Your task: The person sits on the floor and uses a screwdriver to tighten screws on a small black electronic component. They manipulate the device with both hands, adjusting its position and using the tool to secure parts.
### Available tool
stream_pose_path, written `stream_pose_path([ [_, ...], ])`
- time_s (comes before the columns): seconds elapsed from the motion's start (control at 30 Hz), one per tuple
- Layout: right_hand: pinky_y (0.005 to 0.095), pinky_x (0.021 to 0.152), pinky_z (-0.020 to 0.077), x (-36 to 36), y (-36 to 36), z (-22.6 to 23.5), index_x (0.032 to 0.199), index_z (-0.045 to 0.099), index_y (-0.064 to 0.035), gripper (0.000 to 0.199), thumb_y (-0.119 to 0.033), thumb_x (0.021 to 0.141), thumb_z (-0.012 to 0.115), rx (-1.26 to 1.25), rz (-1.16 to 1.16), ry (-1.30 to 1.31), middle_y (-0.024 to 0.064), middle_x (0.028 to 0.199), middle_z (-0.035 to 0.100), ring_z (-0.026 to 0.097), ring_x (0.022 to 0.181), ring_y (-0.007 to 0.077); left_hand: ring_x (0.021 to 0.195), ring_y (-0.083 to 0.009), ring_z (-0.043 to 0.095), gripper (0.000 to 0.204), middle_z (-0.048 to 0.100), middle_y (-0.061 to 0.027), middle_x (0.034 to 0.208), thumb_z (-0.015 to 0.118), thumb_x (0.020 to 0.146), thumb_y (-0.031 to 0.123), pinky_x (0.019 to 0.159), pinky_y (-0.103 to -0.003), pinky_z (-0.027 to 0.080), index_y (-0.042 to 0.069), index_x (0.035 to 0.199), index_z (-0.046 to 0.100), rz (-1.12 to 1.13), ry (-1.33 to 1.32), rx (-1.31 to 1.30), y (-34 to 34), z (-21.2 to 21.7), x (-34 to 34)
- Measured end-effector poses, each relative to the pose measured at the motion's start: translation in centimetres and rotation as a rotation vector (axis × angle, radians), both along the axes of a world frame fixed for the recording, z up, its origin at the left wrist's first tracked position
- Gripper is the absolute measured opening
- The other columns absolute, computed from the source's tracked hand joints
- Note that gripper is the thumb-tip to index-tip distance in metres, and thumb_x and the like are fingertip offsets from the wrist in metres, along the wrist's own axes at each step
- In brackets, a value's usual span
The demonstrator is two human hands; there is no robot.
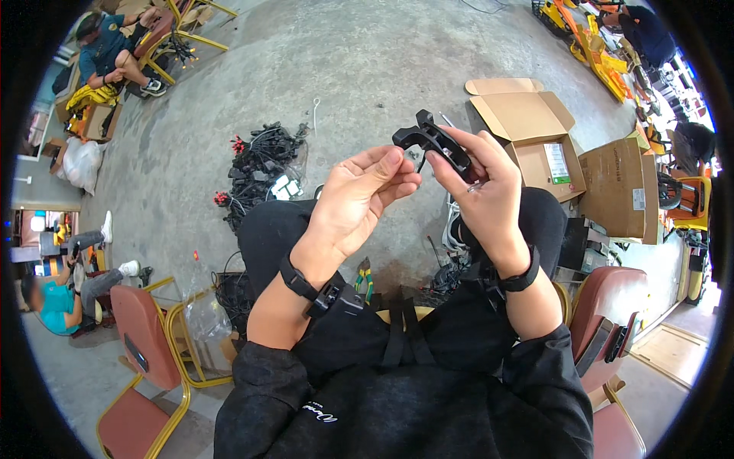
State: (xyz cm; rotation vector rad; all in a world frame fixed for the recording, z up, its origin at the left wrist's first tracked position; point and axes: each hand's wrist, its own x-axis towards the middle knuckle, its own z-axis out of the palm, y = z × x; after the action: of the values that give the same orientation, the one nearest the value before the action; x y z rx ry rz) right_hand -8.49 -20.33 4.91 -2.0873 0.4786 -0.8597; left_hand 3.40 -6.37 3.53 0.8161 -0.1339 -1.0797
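My right hand point(489, 180) is closed on a black plastic bracket-like part point(436, 139) with a hooked end, held up in front of my knees. The thumb grips it from below and the fingers from behind. My left hand point(348, 199) is pinched, thumb against fingertips, right beside the part's hooked left end. Whatever sits in that pinch is hidden or too small to name. A thin dark piece hangs below the part between my hands. Both wrists carry black strapped-on devices, the left one point(334, 298) boxy.
A heap of black cables point(264, 172) with red ends lies left on the concrete floor. Pliers point(365, 279) rest between my legs. An open cardboard box point(527, 111) and a bigger carton point(615, 183) stand right. Chairs point(149, 336) flank me; other people point(115, 53) sit left.
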Motion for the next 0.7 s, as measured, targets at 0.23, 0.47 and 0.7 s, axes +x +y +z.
stream_pose_path([
  [0.23,0.0270,0.054,0.0443,0.0,0.8,-0.1,0.113,0.068,-0.0058,0.042,-0.003,0.072,0.080,-0.279,-0.038,-0.131,0.0054,0.072,0.052,0.053,0.059,0.0143,0.087,-0.0251,0.071,0.013,0.070,-0.0165,0.093,0.066,0.090,0.002,0.078,-0.034,0.060,-0.005,0.101,0.062,0.278,-0.510,0.006,-0.8,0.7,-1.7],
  [0.47,0.0276,0.054,0.0446,-0.3,1.1,0.6,0.113,0.068,-0.0057,0.043,-0.002,0.072,0.079,-0.164,-0.063,-0.106,0.0061,0.072,0.053,0.053,0.059,0.0160,0.087,-0.0186,0.070,0.021,0.071,-0.0161,0.096,0.068,0.085,-0.006,0.082,-0.031,0.059,-0.008,0.105,0.063,0.339,-0.707,0.022,-0.4,0.6,-2.1],
  [0.7,0.0281,0.053,0.0436,0.0,0.4,0.3,0.114,0.067,-0.0047,0.044,-0.003,0.072,0.080,-0.235,-0.065,-0.134,0.0065,0.071,0.051,0.052,0.058,0.0158,0.087,-0.0223,0.070,0.019,0.070,-0.0173,0.096,0.066,0.091,0.005,0.081,-0.032,0.059,-0.009,0.104,0.063,0.174,-0.328,0.067,-1.2,0.9,-2.0],
])
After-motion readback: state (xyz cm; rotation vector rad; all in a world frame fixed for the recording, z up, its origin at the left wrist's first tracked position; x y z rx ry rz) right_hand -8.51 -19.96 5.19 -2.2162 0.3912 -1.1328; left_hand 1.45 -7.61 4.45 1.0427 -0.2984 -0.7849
